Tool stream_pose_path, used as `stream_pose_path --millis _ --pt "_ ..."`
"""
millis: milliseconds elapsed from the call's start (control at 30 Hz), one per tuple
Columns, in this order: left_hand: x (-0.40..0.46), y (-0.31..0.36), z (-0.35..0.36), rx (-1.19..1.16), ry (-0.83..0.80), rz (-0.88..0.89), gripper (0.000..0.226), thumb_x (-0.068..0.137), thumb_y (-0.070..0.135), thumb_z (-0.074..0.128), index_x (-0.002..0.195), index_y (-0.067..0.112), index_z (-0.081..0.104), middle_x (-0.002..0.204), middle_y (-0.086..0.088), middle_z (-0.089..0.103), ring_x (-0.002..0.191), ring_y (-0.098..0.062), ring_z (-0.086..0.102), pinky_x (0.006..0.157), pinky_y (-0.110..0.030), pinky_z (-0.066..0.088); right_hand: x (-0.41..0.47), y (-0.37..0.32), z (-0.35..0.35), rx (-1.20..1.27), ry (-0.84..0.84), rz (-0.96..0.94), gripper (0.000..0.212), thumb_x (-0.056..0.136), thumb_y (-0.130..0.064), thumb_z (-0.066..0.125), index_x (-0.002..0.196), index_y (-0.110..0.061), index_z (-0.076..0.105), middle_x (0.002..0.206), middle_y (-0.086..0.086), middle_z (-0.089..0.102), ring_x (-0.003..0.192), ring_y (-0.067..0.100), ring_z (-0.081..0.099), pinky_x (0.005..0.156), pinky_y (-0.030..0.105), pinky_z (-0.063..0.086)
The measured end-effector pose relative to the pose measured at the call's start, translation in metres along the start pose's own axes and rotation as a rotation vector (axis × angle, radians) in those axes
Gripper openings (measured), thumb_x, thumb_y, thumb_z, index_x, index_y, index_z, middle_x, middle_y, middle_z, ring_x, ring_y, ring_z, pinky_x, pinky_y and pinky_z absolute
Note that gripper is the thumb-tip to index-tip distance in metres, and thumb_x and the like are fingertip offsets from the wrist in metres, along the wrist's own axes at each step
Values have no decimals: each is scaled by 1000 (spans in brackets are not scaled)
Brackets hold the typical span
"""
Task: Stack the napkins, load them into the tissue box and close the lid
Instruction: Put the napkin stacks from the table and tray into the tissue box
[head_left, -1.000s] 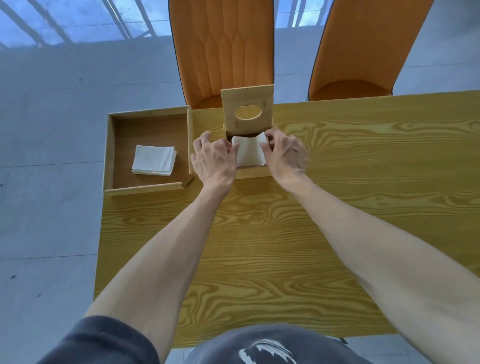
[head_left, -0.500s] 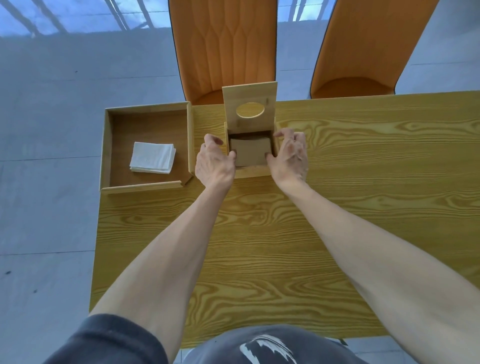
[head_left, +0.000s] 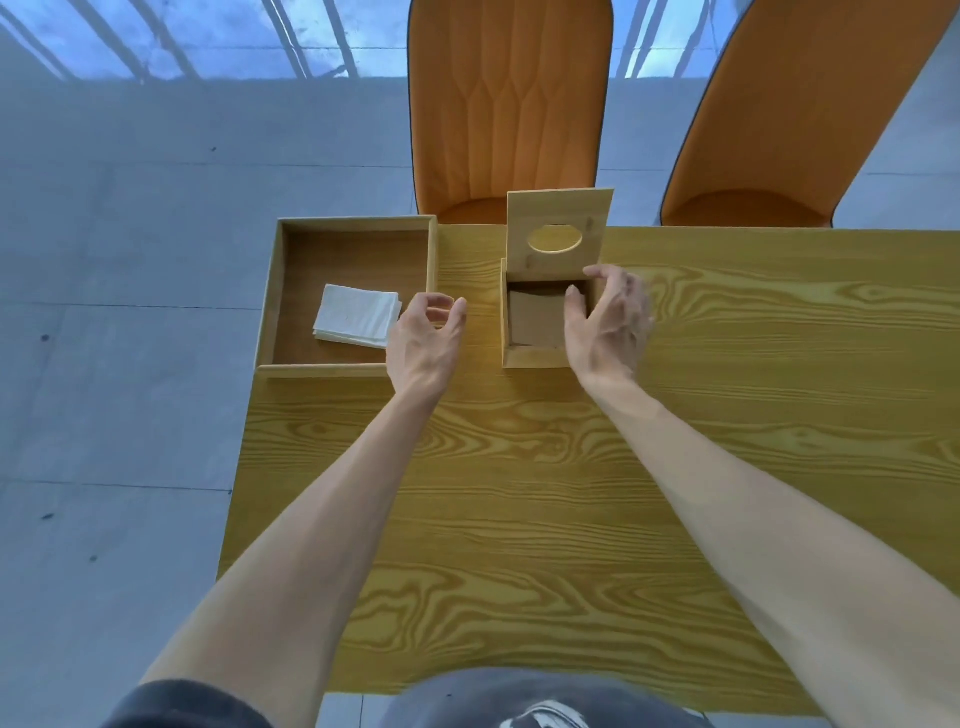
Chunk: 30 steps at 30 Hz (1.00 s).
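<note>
A small wooden tissue box (head_left: 530, 357) stands on the table with its lid (head_left: 558, 228) raised upright, an oval hole in it. Napkins (head_left: 537, 319) lie deep inside the box, in shadow. A stack of white napkins (head_left: 356, 322) rests in the wooden tray (head_left: 270, 296) at the left. My left hand (head_left: 423, 343) hovers between tray and box, fingers apart, holding nothing. At the box's right wall my right hand (head_left: 608, 322) is spread, thumb over the opening, holding nothing.
The wooden table (head_left: 571, 493) runs from the tray to the right edge of view. Two orange chairs (head_left: 506, 104) (head_left: 795, 114) stand behind its far edge. Grey floor lies to the left, and the tray overhangs that side.
The napkins held over the box a second ago now lie inside it. Both hands have let go, and my left hand has moved left toward the tray.
</note>
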<state>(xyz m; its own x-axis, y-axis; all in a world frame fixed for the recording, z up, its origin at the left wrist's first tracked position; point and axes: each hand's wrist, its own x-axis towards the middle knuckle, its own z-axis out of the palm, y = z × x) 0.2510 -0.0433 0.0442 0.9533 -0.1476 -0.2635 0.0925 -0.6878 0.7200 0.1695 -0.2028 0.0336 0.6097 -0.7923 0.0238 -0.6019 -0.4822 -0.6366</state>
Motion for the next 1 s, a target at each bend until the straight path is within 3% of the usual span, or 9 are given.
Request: stream_pose_path --millis 100,233,333,433,600,700,767,867,1000 --pt "5 -11 -22 -10 35 -32 33 94 48 59 113 21 66 108 5 71 90 -12 65 77 -31 52 -9 -12 5 4 45 -93 28 95 -31 57 120 -19 58 128 6 57 120 23 52 93 32 30" --pt "13 -28 -49 5 87 -55 31 94 46 59 113 22 67 110 4 73 88 -10 65 79 -33 54 -22 -38 20 110 41 -214 22 94 -25 59 115 -18 61 119 3 60 112 19 55 98 31 41" --pt "22 -40 -65 40 121 -61 30 95 43 59 113 20 67 114 1 73 92 -12 65 75 -28 48 -31 -61 34 204 -47 -237 21 96 -21 58 115 -14 63 110 3 64 95 16 62 87 33 53" --pt "34 -53 -77 82 145 -67 33 96 42 58 118 18 66 117 -2 72 103 -20 68 75 -28 47 -36 -82 50 202 -149 -239 21 98 -22 56 116 -13 64 106 2 70 91 13 66 83 27 53" --pt "60 -73 -96 113 144 -100 40 96 40 59 128 16 60 127 -6 66 115 -23 62 85 -32 47 -38 -113 79 205 -391 -90 32 99 -27 56 125 -10 64 115 8 73 101 19 69 81 19 47" --pt "76 -84 -101 123 84 -141 49 95 41 61 136 16 54 136 -9 59 125 -26 56 94 -35 47 -39 -128 96 217 -553 58 42 99 -25 56 135 -4 56 122 15 70 105 28 69 93 39 56" --pt "86 -89 -102 132 34 -164 56 95 40 61 144 15 47 143 -11 54 132 -28 52 105 -41 45 -38 -134 107 162 -635 160 44 100 -26 54 136 0 53 123 17 68 109 31 66 95 43 54" --pt "98 -94 -100 121 -42 -209 63 97 39 59 150 16 37 149 -12 49 136 -30 48 110 -45 43 -35 -139 124 157 -697 325 54 99 -30 53 145 -4 43 132 12 60 107 28 65 87 35 54" --pt "109 -95 -96 141 -42 -211 62 98 38 57 151 14 37 146 -12 53 134 -31 50 108 -45 43 -29 -145 142 298 -676 503 44 98 -18 54 138 0 47 135 12 54 113 29 61 99 45 54"
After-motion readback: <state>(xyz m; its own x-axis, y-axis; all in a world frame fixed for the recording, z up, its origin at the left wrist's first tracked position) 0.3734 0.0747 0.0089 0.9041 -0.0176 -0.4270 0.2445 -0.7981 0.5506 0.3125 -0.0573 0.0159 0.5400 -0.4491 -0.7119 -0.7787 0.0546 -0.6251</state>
